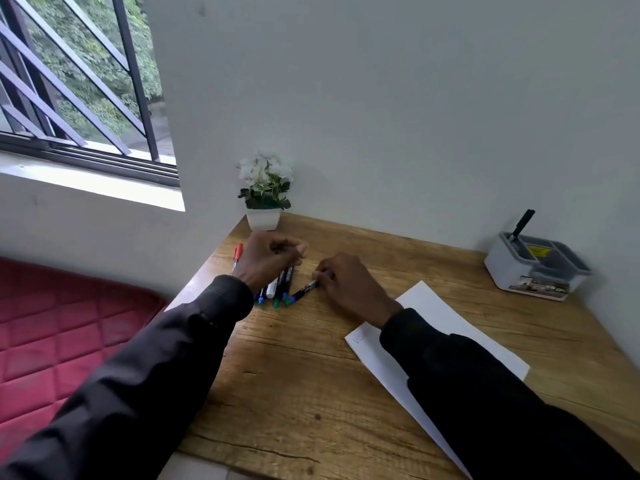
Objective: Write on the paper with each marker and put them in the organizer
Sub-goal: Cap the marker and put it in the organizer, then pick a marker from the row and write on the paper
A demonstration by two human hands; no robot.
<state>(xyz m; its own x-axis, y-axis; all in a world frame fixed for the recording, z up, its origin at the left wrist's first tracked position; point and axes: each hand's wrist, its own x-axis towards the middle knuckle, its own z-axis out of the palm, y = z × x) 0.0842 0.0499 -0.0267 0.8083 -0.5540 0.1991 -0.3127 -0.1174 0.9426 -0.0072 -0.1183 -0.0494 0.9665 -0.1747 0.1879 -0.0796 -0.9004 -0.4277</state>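
right hand (346, 284) pinches one end of a marker (304, 290) lying just beside the marker pile (277, 289) on the bench (294, 375), probably singled out for writing. left hand (268, 259) curled over the pile; cannot tell if it holds anything. paper (436, 317) under right forearm, ready. organizer (536, 268) far right, one black marker (523, 223) in it.

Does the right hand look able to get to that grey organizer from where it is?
Probably yes. Only bare desk and the paper lie between the right hand, which pinches a marker, and the organizer; nothing stands in the way.
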